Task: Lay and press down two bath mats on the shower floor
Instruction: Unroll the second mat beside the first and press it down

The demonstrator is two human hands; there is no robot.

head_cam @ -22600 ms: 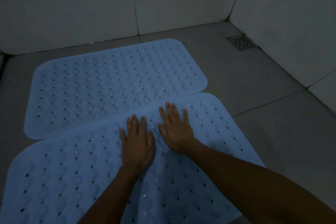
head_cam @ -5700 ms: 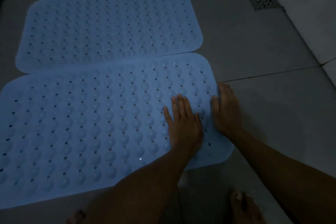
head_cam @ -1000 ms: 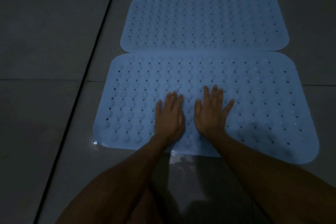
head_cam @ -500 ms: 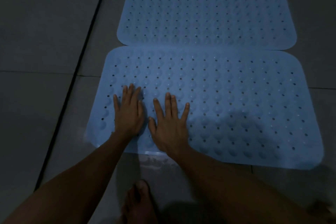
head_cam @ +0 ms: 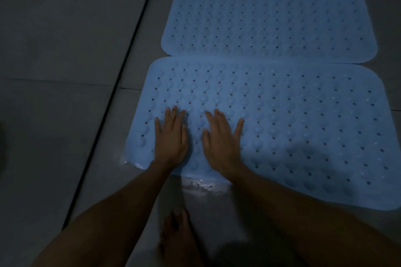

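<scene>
Both pale blue, perforated rubber bath mats already lie flat on the grey tiled shower floor [head_cam: 65, 50], long edges meeting: the far mat [head_cam: 269, 19] near the wall, the near mat [head_cam: 282, 119] in front of it. Laying looks done; pressing is what remains, and it is under way at the near mat's left end. The left hand [head_cam: 171, 136] and right hand [head_cam: 222, 143] rest palm-down on it, fingers straight and slightly spread, holding nothing. The right half of the near mat probably wants pressing too (its suction cannot be judged from here).

Counted: two mats, two hands, one bare foot [head_cam: 175, 238] on the wet tile.
</scene>
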